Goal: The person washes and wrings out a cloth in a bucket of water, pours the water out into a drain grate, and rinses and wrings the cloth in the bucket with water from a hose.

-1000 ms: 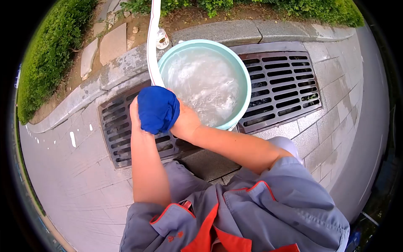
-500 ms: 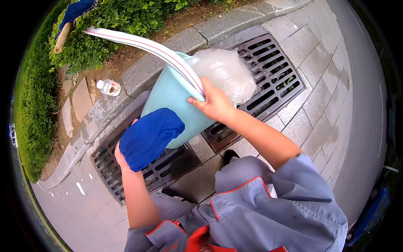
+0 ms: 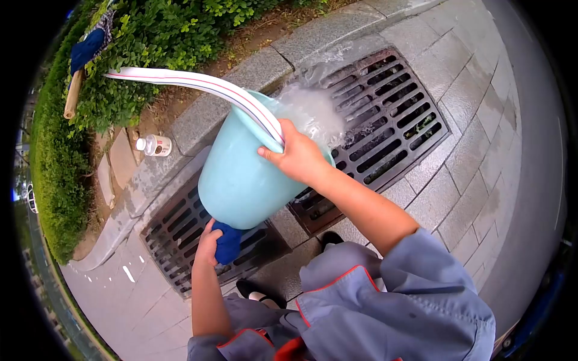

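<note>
A light turquoise bucket is tipped over the drain grates, mouth to the upper right, with cloudy water spilling out. My right hand is closed on the bucket's rim and on the flattened white hose with red stripes that lies over it. My left hand grips a bunched blue cloth at the bucket's base. The bucket hides part of the cloth.
Water runs onto an iron drain grate; a second grate lies below the bucket. Along the stone curb stand a white-capped bottle and a hedge. A wooden handle with blue cloth leans there.
The bucket's base has lifted and the water pouring out has thinned to a smaller splash. My left hand has moved with the blue cloth down and right, against the bucket's base.
</note>
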The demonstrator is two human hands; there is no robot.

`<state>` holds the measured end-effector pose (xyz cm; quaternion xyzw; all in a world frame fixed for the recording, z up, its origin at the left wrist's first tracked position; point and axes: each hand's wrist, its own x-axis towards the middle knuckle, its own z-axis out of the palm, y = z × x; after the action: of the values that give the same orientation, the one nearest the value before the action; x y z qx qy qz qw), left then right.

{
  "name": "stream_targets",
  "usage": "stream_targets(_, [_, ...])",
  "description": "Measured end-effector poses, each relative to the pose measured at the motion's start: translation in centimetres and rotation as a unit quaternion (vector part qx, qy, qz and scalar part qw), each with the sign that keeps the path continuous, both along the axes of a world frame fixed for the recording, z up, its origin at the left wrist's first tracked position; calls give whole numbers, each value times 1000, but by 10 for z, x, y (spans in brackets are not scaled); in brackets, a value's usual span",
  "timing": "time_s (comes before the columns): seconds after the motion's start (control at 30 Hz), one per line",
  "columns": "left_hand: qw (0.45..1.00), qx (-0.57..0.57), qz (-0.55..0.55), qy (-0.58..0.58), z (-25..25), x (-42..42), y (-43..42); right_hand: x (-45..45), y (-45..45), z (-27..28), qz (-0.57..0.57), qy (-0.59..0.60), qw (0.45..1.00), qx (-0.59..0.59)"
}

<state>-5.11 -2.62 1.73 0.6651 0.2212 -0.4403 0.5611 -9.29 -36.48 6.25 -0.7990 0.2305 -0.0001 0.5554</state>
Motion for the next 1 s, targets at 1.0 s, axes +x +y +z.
stream_targets(1.0, [930,29,69,-361,173,46,21,16,33,-42,-160,-206,920,293])
